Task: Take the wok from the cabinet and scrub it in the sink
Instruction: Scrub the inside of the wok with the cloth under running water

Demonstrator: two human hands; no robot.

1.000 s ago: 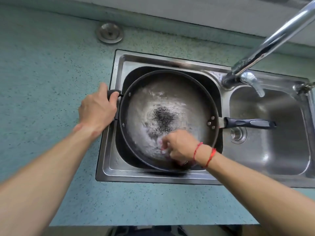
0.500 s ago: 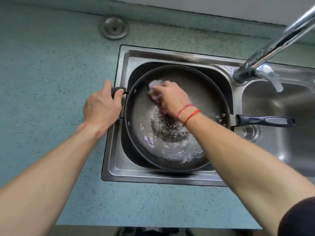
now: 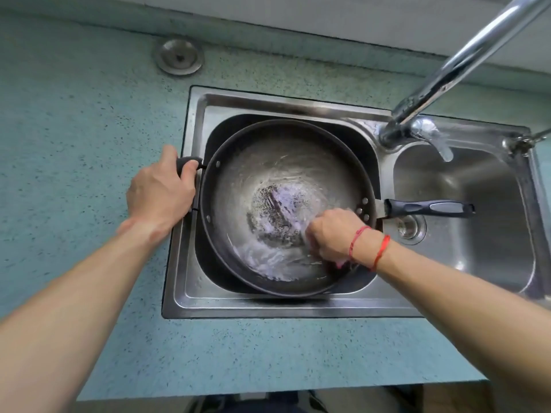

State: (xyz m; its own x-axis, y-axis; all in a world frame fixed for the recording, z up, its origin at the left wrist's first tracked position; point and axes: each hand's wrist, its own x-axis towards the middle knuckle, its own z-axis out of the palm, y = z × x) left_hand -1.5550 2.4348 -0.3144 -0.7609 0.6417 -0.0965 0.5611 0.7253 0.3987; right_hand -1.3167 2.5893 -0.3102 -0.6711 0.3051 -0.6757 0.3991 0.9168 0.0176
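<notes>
Since half a second ago, the right hand (image 3: 331, 234) has moved from the far left part of the dark round metal wok (image 3: 238, 180) to its near right side, close to the rivets of the long black plastic handle (image 3: 429, 207).

Head view: the wok sits in the left basin of the stainless steel double sink (image 3: 268, 305), with white foam and a dark patch on its bottom. The long handle reaches right, over the right basin. The right hand's fingers are curled downward round a pinkish scrubbing pad (image 3: 340, 265), of which only a small part shows, and they press it on the wok's inner wall. Two red string bracelets (image 3: 357, 236) are on this wrist. The left hand (image 3: 161, 192) grips the small black side handle (image 3: 186, 162) at the wok's left edge, fingers wrapped round it. A shiny chrome faucet (image 3: 465, 64) rises at the far right, above the teal speckled countertop (image 3: 74, 114).
</notes>
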